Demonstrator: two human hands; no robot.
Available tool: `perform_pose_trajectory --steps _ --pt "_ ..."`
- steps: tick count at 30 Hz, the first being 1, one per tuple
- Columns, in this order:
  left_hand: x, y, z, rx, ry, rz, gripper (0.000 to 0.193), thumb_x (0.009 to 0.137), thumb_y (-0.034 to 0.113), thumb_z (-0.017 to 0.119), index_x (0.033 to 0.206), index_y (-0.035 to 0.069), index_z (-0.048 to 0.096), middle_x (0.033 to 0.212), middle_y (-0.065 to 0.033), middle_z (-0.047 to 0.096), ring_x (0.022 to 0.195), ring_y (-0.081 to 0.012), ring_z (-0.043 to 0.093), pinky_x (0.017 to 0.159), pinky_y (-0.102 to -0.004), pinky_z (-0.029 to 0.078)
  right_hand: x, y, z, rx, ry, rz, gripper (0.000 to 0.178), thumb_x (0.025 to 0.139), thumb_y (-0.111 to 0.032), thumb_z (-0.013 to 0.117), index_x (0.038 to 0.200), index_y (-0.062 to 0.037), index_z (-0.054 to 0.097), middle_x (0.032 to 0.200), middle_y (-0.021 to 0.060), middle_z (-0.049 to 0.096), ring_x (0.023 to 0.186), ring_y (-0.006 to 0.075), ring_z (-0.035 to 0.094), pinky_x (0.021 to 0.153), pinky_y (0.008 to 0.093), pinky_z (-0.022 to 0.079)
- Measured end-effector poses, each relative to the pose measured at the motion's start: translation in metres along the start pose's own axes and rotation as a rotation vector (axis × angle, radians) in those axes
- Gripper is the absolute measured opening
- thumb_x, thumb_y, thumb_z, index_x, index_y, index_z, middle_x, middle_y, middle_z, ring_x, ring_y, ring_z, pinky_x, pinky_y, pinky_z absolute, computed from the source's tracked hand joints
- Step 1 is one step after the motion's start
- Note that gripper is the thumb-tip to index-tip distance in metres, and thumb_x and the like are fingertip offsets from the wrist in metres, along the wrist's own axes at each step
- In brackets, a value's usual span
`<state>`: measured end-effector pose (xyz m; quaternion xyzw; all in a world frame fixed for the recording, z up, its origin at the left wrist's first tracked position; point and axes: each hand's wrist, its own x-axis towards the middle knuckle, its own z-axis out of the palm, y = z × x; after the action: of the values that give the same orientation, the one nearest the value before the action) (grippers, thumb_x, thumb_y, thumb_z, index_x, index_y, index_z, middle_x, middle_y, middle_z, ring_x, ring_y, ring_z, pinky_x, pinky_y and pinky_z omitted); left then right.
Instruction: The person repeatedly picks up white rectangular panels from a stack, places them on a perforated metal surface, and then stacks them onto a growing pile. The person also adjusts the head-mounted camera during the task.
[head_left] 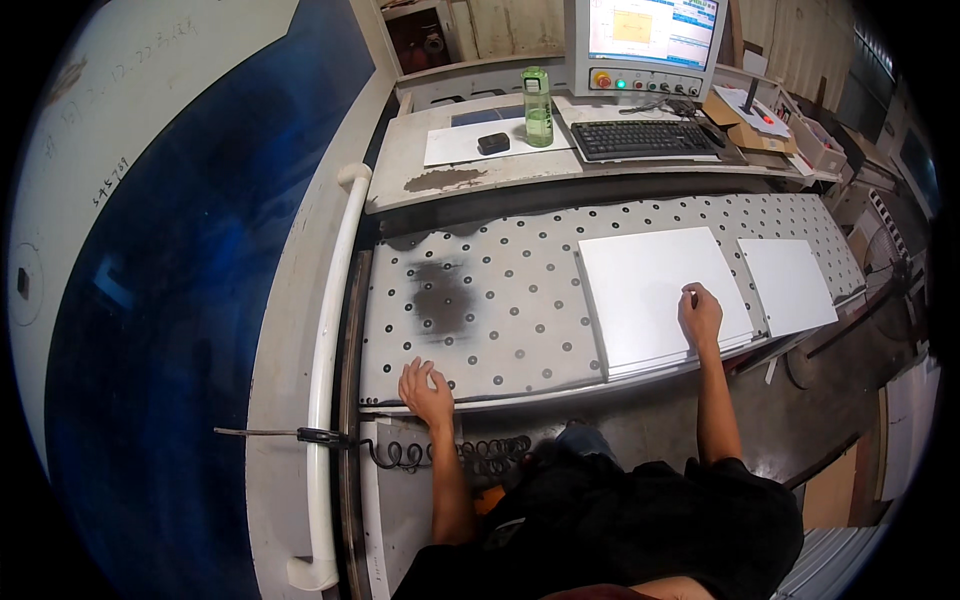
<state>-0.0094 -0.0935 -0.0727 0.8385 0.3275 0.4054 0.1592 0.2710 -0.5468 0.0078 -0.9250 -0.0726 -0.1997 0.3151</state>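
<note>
My left hand (427, 393) is at the near left edge of the grey table top (520, 330) with its dark round studs. Its fingers are apart and a little bent, with nothing in them. Farther right, my right hand (701, 312) is over a stack of white square panels (650, 270), its fingers curled together. A small dark spot shows at those fingers, but I cannot make out what it is. Just right of the stack lies a smaller white panel (787, 285).
A white rail (335, 380) with an air blow gun (322, 437) and coiled hose (410, 455) runs along the left. Behind the table stand a green bottle (537, 110), black case (493, 144), keyboard (640, 139) and monitor console (650, 50). A dark stain (440, 300) marks the table.
</note>
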Motion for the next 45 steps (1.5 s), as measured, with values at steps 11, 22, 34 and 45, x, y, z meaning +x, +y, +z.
perform_pose_trajectory --steps 11,22,34,45 --pt "0.002 -0.002 -0.005 -0.071 -0.009 -0.056 0.016 0.086 0.013 0.063 0.098 0.007 0.073 0.120 -0.0106 0.068 0.126 -0.0364 0.051 0.112 -0.0481 0.031 0.001 -0.005 -0.001 0.006 -0.014 -0.001 0.015 0.087 -0.018 0.061 0.095 -0.0080 0.070 0.073 0.0132 0.068 0.067 0.0298 0.066 0.065 0.0398 0.052" --pt "-0.021 0.115 -0.205 -0.648 0.347 0.163 0.020 0.099 0.009 0.051 0.106 -0.004 0.064 0.085 -0.0181 0.069 0.077 -0.0214 0.068 0.073 -0.0361 0.058 0.003 -0.010 0.004 0.009 -0.039 -0.005 0.017 0.089 -0.018 0.060 0.096 -0.0073 0.070 0.072 0.0140 0.068 0.066 0.0299 0.067 0.064 0.0399 0.051" --pt "0.028 0.112 -0.258 0.319 0.526 -0.075 0.081 0.085 0.042 0.074 0.144 0.000 0.039 0.136 -0.0158 0.058 0.129 -0.0316 0.050 0.116 -0.0511 0.025 -0.001 0.006 0.003 0.005 -0.053 -0.047 0.021 0.091 -0.023 0.060 0.101 -0.0083 0.072 0.071 0.0127 0.068 0.064 0.0254 0.066 0.063 0.0366 0.051" --pt "0.040 0.104 -0.226 -0.432 0.434 0.152 0.046 0.087 0.019 0.057 0.122 -0.007 0.042 0.106 -0.0180 0.054 0.102 -0.0290 0.054 0.109 -0.0509 0.029 0.003 0.007 0.001 -0.007 -0.065 -0.030 0.023 0.091 -0.025 0.059 0.101 -0.0091 0.072 0.071 0.0123 0.068 0.064 0.0255 0.066 0.064 0.0358 0.051"
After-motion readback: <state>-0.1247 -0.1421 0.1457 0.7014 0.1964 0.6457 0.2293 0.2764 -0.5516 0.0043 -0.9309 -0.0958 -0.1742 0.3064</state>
